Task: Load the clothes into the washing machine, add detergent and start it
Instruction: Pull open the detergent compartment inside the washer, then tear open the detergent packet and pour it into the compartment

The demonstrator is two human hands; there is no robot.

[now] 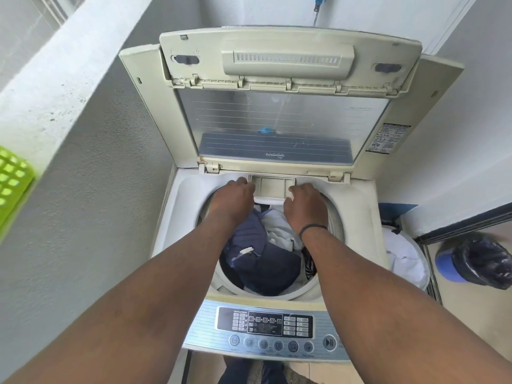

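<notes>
At the back rim of the tub opening we see the detergent drawer (270,187), a beige tray with open compartments, set just below the hinge of the raised lid (279,106). Our left hand (231,199) rests at the drawer's left edge with fingers bent over its corner, and our right hand (303,206) sits at its right edge with fingers curled on the front lip, so each grip is closed on the drawer as far as we can tell, though the fingertips are partly hidden. A dark band (313,228) circles the right wrist. Below the hands, the washing machine (368,217) is a cream top-loader, and its drum holds the clothes (263,253): a dark navy garment with a small white tag lying over most of the pile, white fabric bunched at the upper right, and a striped piece at the right edge. Both forearms cross over the drum and cover part of the load. Nearest us is the control panel (266,332) with a dark display, a row of round buttons and a play-pause button at its right end. A green basket (12,181) sits on the ledge at far left. On the right, a white laundry bag (404,256) stands just beside the machine, and a blue bin (476,263) with a black liner stands further out on the floor.
</notes>
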